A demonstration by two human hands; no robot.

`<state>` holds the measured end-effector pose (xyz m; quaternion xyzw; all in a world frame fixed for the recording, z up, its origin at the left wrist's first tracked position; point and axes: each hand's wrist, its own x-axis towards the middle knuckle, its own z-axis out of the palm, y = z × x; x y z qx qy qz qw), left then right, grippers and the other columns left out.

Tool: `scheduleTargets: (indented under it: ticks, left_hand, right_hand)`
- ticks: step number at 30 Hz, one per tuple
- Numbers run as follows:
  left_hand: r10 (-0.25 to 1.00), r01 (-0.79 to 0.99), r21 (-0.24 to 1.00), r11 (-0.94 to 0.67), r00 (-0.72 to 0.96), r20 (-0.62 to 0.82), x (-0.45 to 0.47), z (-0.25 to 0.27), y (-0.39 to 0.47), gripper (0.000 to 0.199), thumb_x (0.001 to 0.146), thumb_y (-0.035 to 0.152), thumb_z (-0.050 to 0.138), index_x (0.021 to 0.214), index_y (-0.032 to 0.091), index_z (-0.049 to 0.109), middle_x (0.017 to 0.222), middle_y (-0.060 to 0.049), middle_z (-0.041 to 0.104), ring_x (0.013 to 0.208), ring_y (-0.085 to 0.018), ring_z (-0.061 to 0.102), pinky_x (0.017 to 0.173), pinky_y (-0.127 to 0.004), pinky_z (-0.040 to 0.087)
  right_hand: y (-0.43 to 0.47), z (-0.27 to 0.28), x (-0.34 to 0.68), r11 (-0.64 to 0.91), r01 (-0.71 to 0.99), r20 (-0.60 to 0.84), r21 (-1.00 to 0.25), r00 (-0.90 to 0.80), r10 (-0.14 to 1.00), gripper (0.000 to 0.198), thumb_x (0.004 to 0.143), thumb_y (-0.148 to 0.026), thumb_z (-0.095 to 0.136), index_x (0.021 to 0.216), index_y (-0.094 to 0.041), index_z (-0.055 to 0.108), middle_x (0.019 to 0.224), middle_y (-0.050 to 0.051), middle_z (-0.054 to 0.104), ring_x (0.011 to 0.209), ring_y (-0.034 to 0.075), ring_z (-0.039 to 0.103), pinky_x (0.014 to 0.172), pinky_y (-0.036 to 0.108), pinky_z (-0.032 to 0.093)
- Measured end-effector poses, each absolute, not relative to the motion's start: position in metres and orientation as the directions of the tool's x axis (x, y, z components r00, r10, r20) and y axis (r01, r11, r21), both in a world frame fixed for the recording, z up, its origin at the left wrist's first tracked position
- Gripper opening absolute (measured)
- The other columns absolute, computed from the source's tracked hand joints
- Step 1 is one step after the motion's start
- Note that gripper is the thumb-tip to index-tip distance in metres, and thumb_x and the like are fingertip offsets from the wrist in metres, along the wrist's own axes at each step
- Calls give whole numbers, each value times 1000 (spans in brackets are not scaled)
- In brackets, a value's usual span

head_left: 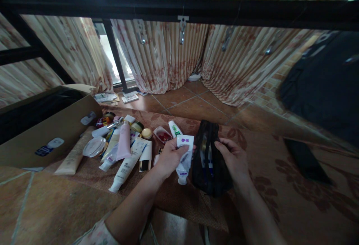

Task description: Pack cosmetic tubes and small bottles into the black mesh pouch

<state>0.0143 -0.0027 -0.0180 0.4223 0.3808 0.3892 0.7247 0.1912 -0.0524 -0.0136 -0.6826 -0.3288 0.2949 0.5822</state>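
Observation:
My left hand (170, 160) pinches a small white toothpaste tube (183, 170) with purple lettering, its cap pointing down toward me. To its right lies a black mesh pouch (207, 185), with things showing dimly inside. My right hand (231, 159) grips the pouch's right edge between thumb and fingers. Just behind the left hand is another white tube with green print (174, 128). A clear tray with something dark red (162, 135) sits beside that. Left of my hand, a white tube (125, 170) and a pink tube (124, 142) lie among several jars and bottles.
An open cardboard box (56, 136) with black material inside stands at the left. A dark flat phone-like object (307, 159) lies right on the brown patterned cloth (260, 163). Behind are papers (130, 97), curtains (162, 58) and a black bar (157, 9); dark fabric (322, 80) hangs at right.

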Motion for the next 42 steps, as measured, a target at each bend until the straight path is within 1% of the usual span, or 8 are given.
scheduleTargets:
  ticks: [4,12,18,22,29,33,37,42]
  left_hand:
    - [900,-241,914,326,375,-222,15,-21,-1,23,64,30,75,77,12,68,71,-4,69,56,-12,56,54,-23,43]
    - [902,-219,922,320,369,-225,15,-26,2,21,67,30,72,78,13,66,68,-3,67,56,-13,56,54,-23,41]
    - [912,-225,924,308,347,-220,15,-22,1,16,64,24,73,72,15,64,65,-1,65,55,-12,55,57,-23,42]
    - [919,-226,923,310,320,-231,16,-18,0,18,61,23,75,72,15,64,64,0,64,54,-11,53,55,-22,40]
    - [922,-205,934,291,322,-217,15,-15,-1,23,58,24,78,70,15,61,60,2,61,50,-8,48,51,-20,36]
    - [920,-189,941,281,332,-208,14,-16,-1,25,59,25,78,71,15,60,60,3,61,48,-8,48,50,-20,36]
    - [925,-191,944,268,323,-197,13,-16,-1,27,58,27,79,72,14,60,61,2,61,49,-8,49,49,-20,36]
    - [944,-204,951,234,282,-172,14,-14,-2,26,58,27,79,72,14,63,61,0,63,50,-9,51,48,-20,38]
  right_hand:
    - [-52,-12,190,-117,120,-20,-986,609,793,33,67,-46,71,83,-18,71,72,3,71,63,18,63,58,27,49]
    - [-52,-14,191,-98,167,25,-981,611,791,41,64,-55,70,83,-18,72,71,4,72,63,19,64,58,29,49]
    - [-53,-12,190,-105,131,-2,-986,613,790,37,65,-51,71,82,-19,71,69,2,71,60,18,64,56,28,49]
    - [-53,-12,190,-105,118,-12,-987,602,798,34,67,-49,70,83,-19,70,68,2,70,60,18,63,56,28,49]
    - [-53,-12,190,-110,101,-24,-989,616,787,33,64,-46,73,81,-18,71,69,2,71,61,18,64,58,28,49]
    - [-53,-14,191,-107,93,-29,-990,608,793,35,66,-47,72,85,-18,71,70,3,71,61,18,64,56,28,50]
    - [-53,-12,190,-113,125,-14,-986,609,793,32,67,-47,69,83,-19,71,70,3,71,60,18,64,56,28,50]
    - [-53,-9,188,-116,98,-30,-988,624,781,30,65,-44,72,81,-19,71,69,2,71,60,17,64,57,27,49]
